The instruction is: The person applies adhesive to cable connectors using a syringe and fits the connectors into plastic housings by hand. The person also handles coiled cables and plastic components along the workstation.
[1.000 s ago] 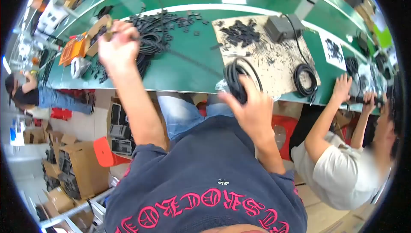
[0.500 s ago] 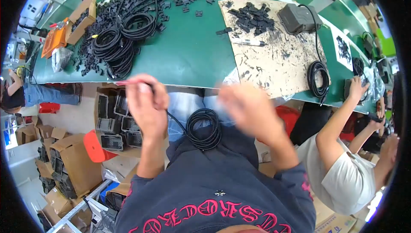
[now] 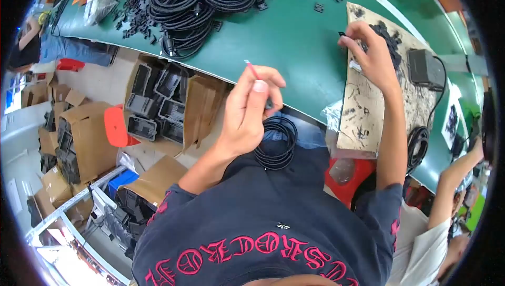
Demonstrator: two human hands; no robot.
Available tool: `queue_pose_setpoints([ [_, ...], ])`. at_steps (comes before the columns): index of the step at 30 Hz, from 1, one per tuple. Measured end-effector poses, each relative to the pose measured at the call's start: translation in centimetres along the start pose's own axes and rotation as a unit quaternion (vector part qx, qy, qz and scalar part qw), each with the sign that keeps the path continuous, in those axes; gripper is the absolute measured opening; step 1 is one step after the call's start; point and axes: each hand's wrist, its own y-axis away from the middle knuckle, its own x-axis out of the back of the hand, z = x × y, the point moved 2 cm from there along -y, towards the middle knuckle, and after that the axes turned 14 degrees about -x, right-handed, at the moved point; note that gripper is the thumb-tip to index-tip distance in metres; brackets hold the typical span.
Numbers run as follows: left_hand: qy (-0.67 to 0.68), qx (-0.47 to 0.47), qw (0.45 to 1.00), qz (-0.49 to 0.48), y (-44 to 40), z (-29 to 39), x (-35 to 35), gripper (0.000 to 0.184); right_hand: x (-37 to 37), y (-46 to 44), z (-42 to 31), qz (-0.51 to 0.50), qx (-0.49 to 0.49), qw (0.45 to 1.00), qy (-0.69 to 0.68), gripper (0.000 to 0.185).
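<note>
My left hand [image 3: 247, 111] is closed in a pinch on a thin red wire [image 3: 251, 69], whose bare tip points up and away. A coiled black cable [image 3: 284, 155] lies on my lap just below that hand. Over the near-left part of the cardboard sheet [image 3: 360, 110], my right hand [image 3: 371, 57] pinches a small black plastic clip [image 3: 342, 34] between thumb and forefinger. Beside this hand, partly hidden by it, is a pile of black clips [image 3: 389, 41]. A white pen-like tool [image 3: 354, 65] shows partly under the wrist.
Coiled black cables [image 3: 176, 3] lie on the green table [image 3: 294, 54] among many loose black parts. A dark grey box [image 3: 427, 69] with a cable stands on the cardboard. Left below are cartons of black housings [image 3: 142, 104] and a red stool [image 3: 117, 126]. A co-worker's arm [image 3: 457, 175] is at right.
My right hand has moved forward to the clip pile and now holds a black clip. My left hand has shifted right in view, still on the red wire. The view has turned.
</note>
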Motion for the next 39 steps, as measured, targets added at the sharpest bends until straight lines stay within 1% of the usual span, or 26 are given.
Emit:
queue_pose_setpoints([
  [1, -0.002, 0.002, 1.0, 0.001, -0.4, -0.1, -0.1, 0.025, -0.4, 0.7, -1.0, -0.033, -0.015, 0.991, -0.126, 0.013],
  [2, 0.0, -0.003, 1.0, -0.028, -0.7, -0.2, -0.4, 0.025, -1.0, 1.6, -2.0, -0.064, -0.031, 0.966, -0.249, 0.013],
  [3, 0.001, -0.009, 0.998, -0.057, -1.0, -0.3, -0.9, 0.025, -1.6, 2.4, -3.0, -0.05, -0.012, 0.956, -0.287, 0.012],
  [5, -0.045, -0.063, 0.996, -0.051, -1.8, 0.1, -1.7, 0.025, -2.4, 4.0, -5.1, -0.062, -0.023, 0.921, -0.383, 0.012],
  [6, -0.039, -0.022, 0.997, -0.064, -1.8, 0.6, -1.7, 0.024, -2.7, 4.4, -6.0, -0.07, -0.034, 0.899, -0.43, 0.013],
  [7, -0.034, 0.02, 0.996, -0.077, -1.8, 0.9, -1.7, 0.024, -2.9, 4.8, -6.9, -0.069, -0.032, 0.899, -0.432, 0.013],
  [9, -0.063, 0.011, 0.993, -0.101, -1.8, 0.9, -1.8, 0.023, -2.8, 5.2, -8.4, -0.046, -0.027, 0.888, -0.456, 0.016],
  [10, -0.067, -0.001, 0.991, -0.113, -1.7, 0.9, -1.9, 0.023, -2.7, 5.1, -8.9, -0.053, 0.015, 0.886, -0.461, 0.018],
  [11, -0.07, -0.012, 0.99, -0.124, -1.6, 0.9, -2.2, 0.022, -2.4, 5.4, -9.4, -0.051, 0.014, 0.886, -0.461, 0.018],
  [13, -0.078, -0.025, 0.988, -0.132, -1.5, 1.2, -2.5, 0.021, -1.9, 5.9, -10.4, -0.117, 0.034, 0.875, -0.469, 0.017],
  [15, -0.095, -0.05, 0.984, -0.141, -1.4, 1.6, -2.7, 0.019, -1.6, 6.1, -10.5, -0.131, 0.041, 0.879, -0.456, 0.018],
  [18, -0.129, -0.091, 0.976, -0.149, -1.5, 1.8, -2.9, 0.015, -1.2, 6.4, -10.8, -0.135, 0.048, 0.903, -0.404, 0.02],
  [21, -0.159, -0.075, 0.97, -0.17, -1.2, 1.4, -2.6, 0.011, -0.8, 6.8, -10.8, -0.131, 0.082, 0.921, -0.357, 0.023],
  [23, -0.162, -0.085, 0.967, -0.177, -1.4, 1.2, -2.7, 0.01, -0.3, 7.0, -10.9, -0.106, 0.118, 0.944, -0.288, 0.023],
  [27, -0.181, -0.093, 0.959, -0.196, -1.3, 0.9, -2.7, 0.009, 0.1, 7.1, -10.6, -0.112, 0.128, 0.952, -0.257, 0.023],
  [29, -0.172, -0.086, 0.958, -0.212, -1.4, 1.1, -2.8, 0.009, -0.1, 7.2, -10.2, -0.122, 0.072, 0.952, -0.271, 0.022],
  [30, -0.164, -0.078, 0.957, -0.226, -1.5, 1.3, -2.8, 0.01, -0.5, 7.2, -9.9, -0.13, 0.042, 0.939, -0.315, 0.017],
  [31, -0.142, -0.066, 0.956, -0.249, -1.6, 1.6, -2.6, 0.013, -1.0, 7.3, -9.7, -0.137, 0.01, 0.924, -0.357, 0.013],
  [32, -0.14, -0.062, 0.956, -0.249, -1.6, 1.4, -2.6, 0.013, -1.1, 7.5, -9.7, -0.187, -0.034, 0.887, -0.421, 0.014],
  [33, -0.126, -0.078, 0.957, -0.249, -1.7, 1.3, -2.6, 0.017, -0.9, 7.4, -9.8, -0.187, -0.037, 0.887, -0.421, 0.014],
  [34, -0.112, -0.093, 0.958, -0.248, -1.5, 1.3, -2.5, 0.022, -1.0, 7.4, -9.8, -0.217, -0.097, 0.857, -0.457, 0.017],
  [35, -0.117, -0.045, 0.959, -0.253, -1.3, 1.4, -2.3, 0.036, -1.3, 7.5, -9.7, -0.246, -0.157, 0.821, -0.49, 0.021],
  [36, -0.116, -0.043, 0.96, -0.253, -1.3, 1.1, -2.3, 0.036, -1.5, 7.5, -9.7, -0.237, -0.145, 0.831, -0.481, 0.02],
  [37, -0.113, -0.077, 0.954, -0.267, -1.5, 0.7, -2.2, 0.032, -1.7, 7.5, -9.4, -0.237, -0.146, 0.831, -0.482, 0.02],
  [38, -0.109, -0.111, 0.947, -0.28, -1.5, 0.4, -2.1, 0.028, -1.7, 7.4, -9.3, -0.203, -0.076, 0.882, -0.419, 0.02],
  [39, -0.108, -0.109, 0.948, -0.279, -1.2, -0.1, -2.2, 0.028, -1.7, 7.3, -9.3, -0.168, -0.005, 0.921, -0.351, 0.019],
])
